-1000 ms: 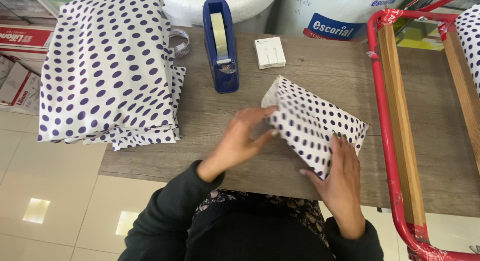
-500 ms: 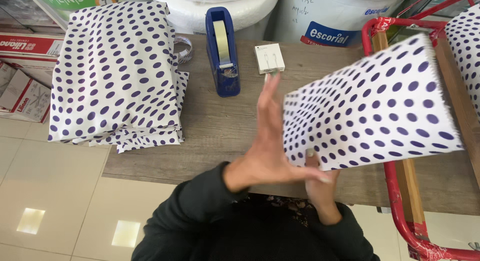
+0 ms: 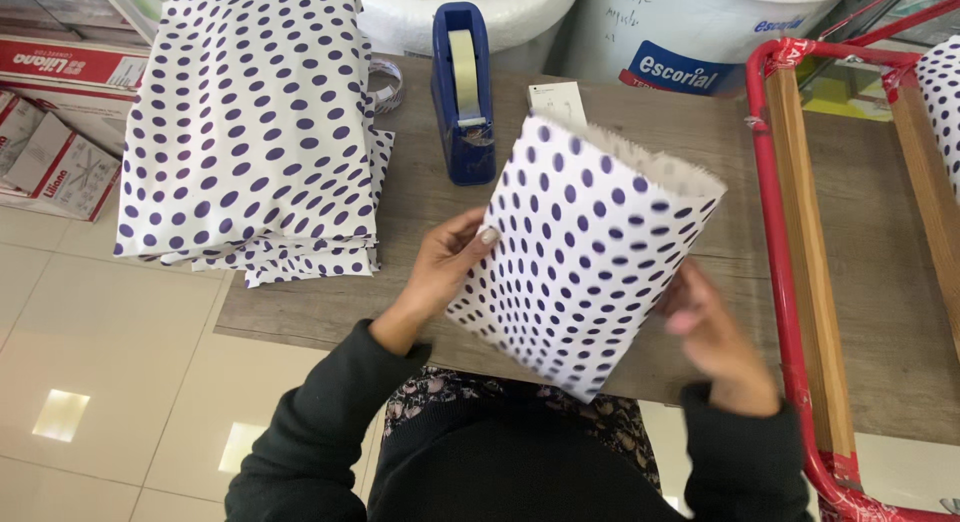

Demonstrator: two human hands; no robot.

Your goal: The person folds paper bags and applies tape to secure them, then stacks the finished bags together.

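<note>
A white paper bag with dark blue dots (image 3: 585, 252) is held up over the wooden table (image 3: 420, 242), tilted, its open top pointing away to the upper right. My left hand (image 3: 445, 267) grips its left edge, thumb on the front. My right hand (image 3: 710, 332) holds the right edge from behind, fingers partly hidden by the bag. A stack of flat bags in the same dotted paper (image 3: 250, 132) lies at the table's left end.
A blue tape dispenser (image 3: 463, 92) stands at the back of the table, a small white box (image 3: 557, 102) beside it. A red-framed wooden rack (image 3: 800, 262) runs along the right. White buckets (image 3: 690, 32) stand behind; cardboard boxes (image 3: 50, 152) lie on the tiled floor at left.
The bag was lying on the table under both hands. It was lifted, swung up to the right, and now hangs upright in front of me between both hands.
</note>
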